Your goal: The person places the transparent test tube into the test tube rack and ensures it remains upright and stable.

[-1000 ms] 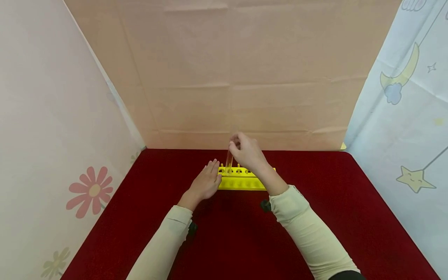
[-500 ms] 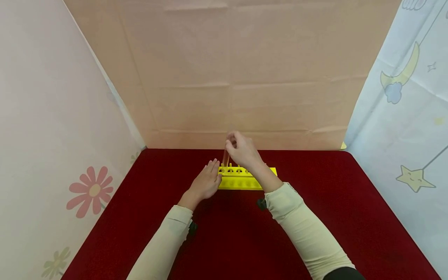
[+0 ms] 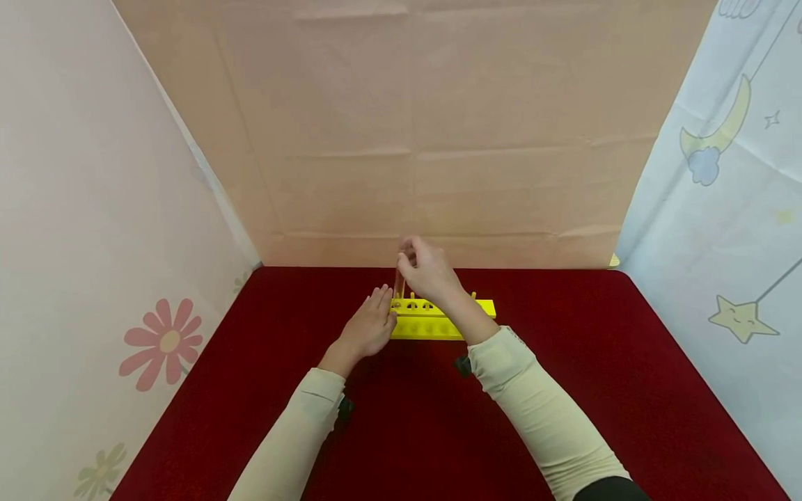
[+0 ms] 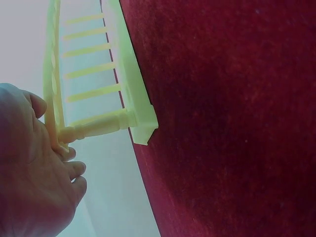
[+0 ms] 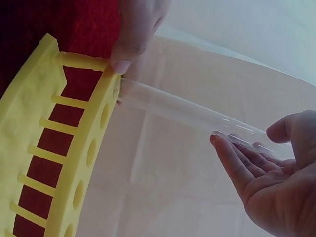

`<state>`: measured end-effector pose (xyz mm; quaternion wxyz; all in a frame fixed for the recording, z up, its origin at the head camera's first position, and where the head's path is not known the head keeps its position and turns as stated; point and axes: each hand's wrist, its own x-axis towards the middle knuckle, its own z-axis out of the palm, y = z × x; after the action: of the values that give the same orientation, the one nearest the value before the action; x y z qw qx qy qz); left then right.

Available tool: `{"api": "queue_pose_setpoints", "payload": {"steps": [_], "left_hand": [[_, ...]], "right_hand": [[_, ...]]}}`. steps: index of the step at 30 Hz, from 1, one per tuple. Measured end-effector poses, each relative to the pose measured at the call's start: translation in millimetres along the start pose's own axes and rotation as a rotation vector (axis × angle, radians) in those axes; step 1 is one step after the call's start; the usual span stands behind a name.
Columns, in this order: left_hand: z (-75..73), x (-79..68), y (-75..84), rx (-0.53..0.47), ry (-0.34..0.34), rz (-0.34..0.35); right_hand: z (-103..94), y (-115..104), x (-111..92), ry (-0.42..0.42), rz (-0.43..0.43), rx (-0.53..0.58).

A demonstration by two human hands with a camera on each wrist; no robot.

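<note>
A yellow test tube rack (image 3: 429,327) stands on the red table. My left hand (image 3: 368,325) rests against the rack's left end, its fingers straight and close together. In the left wrist view, the left thumb and fingertips (image 4: 76,170) are about the end of the rack's top plate. A clear test tube (image 5: 173,106) has its lower end at the end hole beside the left hand. My right hand (image 3: 428,270) holds the tube near its top, thumb on one side and fingers (image 5: 237,163) along the other. Other holes of the rack show no tube.
The dark red tablecloth (image 3: 401,431) reaches to a tan backdrop (image 3: 407,139) behind the rack. Pale patterned sheets hang at the left (image 3: 75,243) and right (image 3: 720,243). Dark wrist cameras sit under both forearms.
My right hand has moved left along the rack with the test tube, from the second hole to the end hole. The left hand and rack have stayed still.
</note>
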<state>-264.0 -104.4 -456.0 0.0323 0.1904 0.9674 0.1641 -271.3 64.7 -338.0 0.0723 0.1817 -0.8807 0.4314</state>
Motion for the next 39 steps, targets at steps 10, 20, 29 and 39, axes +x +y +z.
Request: {"api": "queue_pose_setpoints", "payload": {"steps": [10,20,29,39], "left_hand": [[1.2,-0.8,-1.0,-0.005,0.006,0.008],[1.0,-1.3,-3.3,-0.003,0.017,0.032],[0.6,-1.3,-2.3,-0.007,0.029,0.04],[0.5,-2.6,-1.2,-0.012,0.021,0.036]], "right_hand": [[4.9,-1,-2,-0.017,-0.013,-0.013],[12.1,2,-1,-0.031,0.001,-0.038],[16.0,4,-1,-0.049,0.024,-0.061],[19.2,6,-3,-0.067,0.03,-0.049]]}}
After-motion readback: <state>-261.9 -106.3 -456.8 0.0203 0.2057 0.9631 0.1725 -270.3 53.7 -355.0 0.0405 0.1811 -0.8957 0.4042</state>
